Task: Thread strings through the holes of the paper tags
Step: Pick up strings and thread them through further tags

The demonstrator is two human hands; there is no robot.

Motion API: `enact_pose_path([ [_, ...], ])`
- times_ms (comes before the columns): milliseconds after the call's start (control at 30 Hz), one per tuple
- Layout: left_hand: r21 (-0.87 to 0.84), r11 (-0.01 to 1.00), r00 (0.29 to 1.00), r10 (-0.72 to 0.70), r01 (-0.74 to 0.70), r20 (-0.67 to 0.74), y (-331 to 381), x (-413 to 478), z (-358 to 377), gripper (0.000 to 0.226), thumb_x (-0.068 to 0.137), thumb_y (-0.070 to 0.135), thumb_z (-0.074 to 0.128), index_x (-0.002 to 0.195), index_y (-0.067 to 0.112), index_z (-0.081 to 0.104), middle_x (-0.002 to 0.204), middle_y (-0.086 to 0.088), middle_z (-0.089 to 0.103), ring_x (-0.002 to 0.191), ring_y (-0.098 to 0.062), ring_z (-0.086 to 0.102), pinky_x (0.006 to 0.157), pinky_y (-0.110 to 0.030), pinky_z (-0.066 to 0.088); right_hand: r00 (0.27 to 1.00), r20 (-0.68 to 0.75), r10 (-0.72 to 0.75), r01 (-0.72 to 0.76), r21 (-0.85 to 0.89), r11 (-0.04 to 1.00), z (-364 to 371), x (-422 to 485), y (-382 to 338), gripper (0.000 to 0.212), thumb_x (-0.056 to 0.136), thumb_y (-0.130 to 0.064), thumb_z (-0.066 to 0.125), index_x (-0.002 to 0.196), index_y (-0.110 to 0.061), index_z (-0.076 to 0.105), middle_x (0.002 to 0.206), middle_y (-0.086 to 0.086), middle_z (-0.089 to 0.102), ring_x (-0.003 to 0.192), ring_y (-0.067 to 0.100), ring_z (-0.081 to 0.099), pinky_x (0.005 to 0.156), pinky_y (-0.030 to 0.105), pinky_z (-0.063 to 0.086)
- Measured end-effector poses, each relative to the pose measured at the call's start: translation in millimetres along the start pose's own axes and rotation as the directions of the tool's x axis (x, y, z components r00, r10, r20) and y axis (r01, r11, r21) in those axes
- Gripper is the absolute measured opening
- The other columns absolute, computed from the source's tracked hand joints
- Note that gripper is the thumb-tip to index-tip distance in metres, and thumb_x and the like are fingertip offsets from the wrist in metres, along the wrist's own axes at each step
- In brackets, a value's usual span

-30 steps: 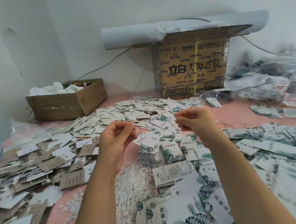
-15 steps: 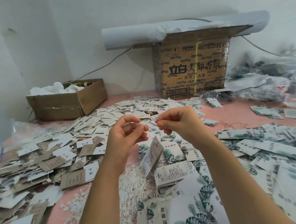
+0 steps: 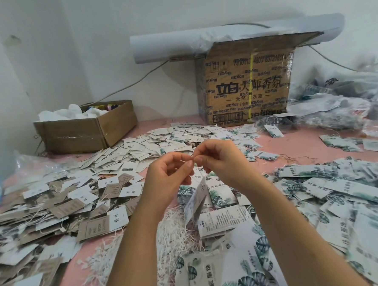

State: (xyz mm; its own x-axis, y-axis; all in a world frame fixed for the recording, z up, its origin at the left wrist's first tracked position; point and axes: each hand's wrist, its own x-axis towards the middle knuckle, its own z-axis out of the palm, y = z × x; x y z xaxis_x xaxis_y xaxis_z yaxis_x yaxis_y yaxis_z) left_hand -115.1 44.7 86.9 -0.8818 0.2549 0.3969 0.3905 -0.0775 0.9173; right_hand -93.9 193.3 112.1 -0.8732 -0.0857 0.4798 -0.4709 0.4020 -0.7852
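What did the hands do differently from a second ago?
The left hand and right hand came together until their fingertips met, both pinching the thin string. The hanging tags lifted off the pile and now dangle below the hands. The tag piles, the white strings and both boxes stayed put.

A makeshift home packing workroom is suggested: a pink tabletop [image 3: 294,145] is heaped with paper tags [image 3: 139,150], cardboard boxes [image 3: 87,131] set against bare walls.
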Motion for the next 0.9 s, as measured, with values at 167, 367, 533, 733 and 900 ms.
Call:
enact_pose_path([
  [167, 0.047, 0.999, 1.000, -0.004, 0.005, -0.012, -3.1, 1.0, 0.2, 0.010, 0.086, 0.011, 0.064, 0.083, 0.019, 0.070, 0.058, 0.009, 0.061, 0.054, -0.005, 0.053, 0.056, -0.019, 0.050, 1.000, -0.006, -0.004, 0.004, -0.003, 1.000, -0.2, 0.4, -0.3, 0.030, 0.084, 0.003, 0.061, 0.069, -0.023, 0.058, 0.059, -0.010, 0.056, 0.052, 0.005, 0.047, 0.054, 0.018, 0.044],
  [367, 0.114, 0.993, 1.000, 0.014, -0.013, -0.007, -3.4, 0.3, -1.0, 0.007, 0.087, 0.011, 0.063, 0.084, 0.014, 0.068, 0.056, 0.010, 0.057, 0.051, -0.006, 0.049, 0.053, -0.020, 0.046, 1.000, -0.012, 0.005, -0.004, 0.057, 0.998, 1.4, 1.5, 1.4, 0.028, 0.082, 0.007, 0.061, 0.075, -0.020, 0.059, 0.057, -0.008, 0.059, 0.048, 0.004, 0.049, 0.052, 0.018, 0.045],
  [533, 0.183, 0.983, 1.000, 0.006, -0.008, 0.008, -2.1, -0.9, -0.6, 0.008, 0.087, 0.012, 0.064, 0.081, 0.015, 0.069, 0.061, 0.004, 0.058, 0.055, -0.011, 0.048, 0.055, -0.023, 0.044, 0.999, -0.038, 0.029, -0.026, 0.075, 0.997, -1.4, 1.6, 4.3, 0.023, 0.078, 0.004, 0.068, 0.070, -0.017, 0.061, 0.051, -0.008, 0.062, 0.045, 0.006, 0.054, 0.049, 0.020, 0.046],
  [733, 0.198, 0.980, 1.000, 0.005, -0.002, -0.011, -1.5, -1.5, 1.4, 0.007, 0.087, 0.012, 0.064, 0.082, 0.014, 0.069, 0.063, 0.001, 0.058, 0.055, -0.011, 0.048, 0.055, -0.022, 0.044, 0.998, -0.035, 0.053, -0.051, 0.050, 0.997, -1.6, 1.2, 3.1, 0.023, 0.078, 0.002, 0.068, 0.068, -0.017, 0.062, 0.052, -0.007, 0.062, 0.045, 0.005, 0.054, 0.048, 0.018, 0.046],
  [900, 0.199, 0.980, 1.000, 0.008, -0.006, -0.006, -0.9, -1.8, 1.3, 0.006, 0.087, 0.010, 0.064, 0.085, 0.010, 0.069, 0.063, -0.001, 0.057, 0.054, -0.009, 0.047, 0.054, -0.021, 0.043, 0.997, -0.025, 0.077, -0.076, 0.066, 0.995, -1.5, 1.2, 2.8, 0.022, 0.079, 0.002, 0.068, 0.068, -0.016, 0.062, 0.049, -0.009, 0.061, 0.044, 0.003, 0.053, 0.047, 0.017, 0.045],
])
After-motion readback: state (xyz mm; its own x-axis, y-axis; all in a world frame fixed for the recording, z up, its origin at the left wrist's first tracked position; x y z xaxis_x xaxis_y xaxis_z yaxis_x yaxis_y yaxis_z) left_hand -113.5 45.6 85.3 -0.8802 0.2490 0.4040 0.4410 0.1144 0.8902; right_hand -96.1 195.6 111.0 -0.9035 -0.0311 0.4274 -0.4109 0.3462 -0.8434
